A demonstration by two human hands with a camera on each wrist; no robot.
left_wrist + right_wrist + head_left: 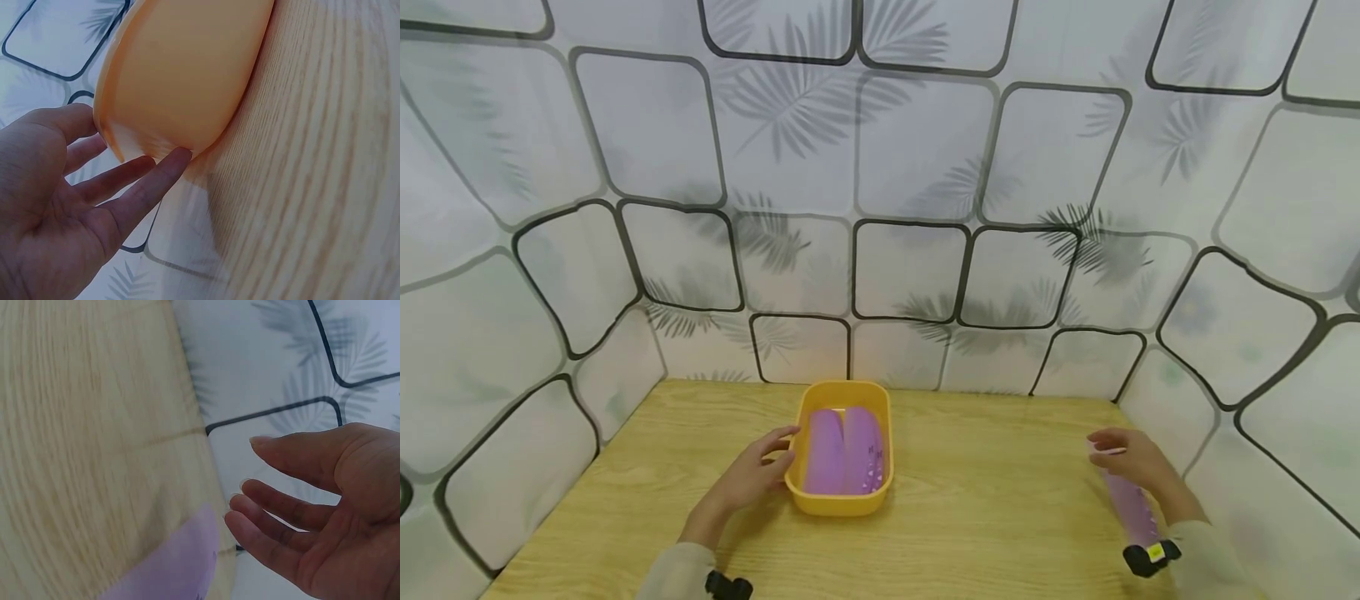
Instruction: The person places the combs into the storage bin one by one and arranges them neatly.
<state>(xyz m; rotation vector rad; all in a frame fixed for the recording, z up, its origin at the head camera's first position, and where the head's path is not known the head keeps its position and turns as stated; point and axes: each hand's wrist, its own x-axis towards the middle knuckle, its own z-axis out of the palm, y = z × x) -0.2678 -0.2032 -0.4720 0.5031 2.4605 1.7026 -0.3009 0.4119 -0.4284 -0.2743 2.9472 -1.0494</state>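
A yellow plastic basket [838,505] stands on the table with two long purple pieces [825,454] lying side by side in it. White marks run along the edge of the right piece; their kind cannot be told. My left hand [752,473] is at the basket's left side, its extended fingers [169,172] touching the outer wall. At the table's right side, my right hand [1133,458] is over another long purple piece [1127,500] with white marks. In the right wrist view, thumb and loosely bent fingers stand apart with nothing between them, beside that purple piece [169,569].
The light wooden table [985,492] meets patterned walls at the back and both sides, with dark rounded outlines and grey leaves on the back wall [917,150]. The right wall [1240,333] rises close beside my right hand.
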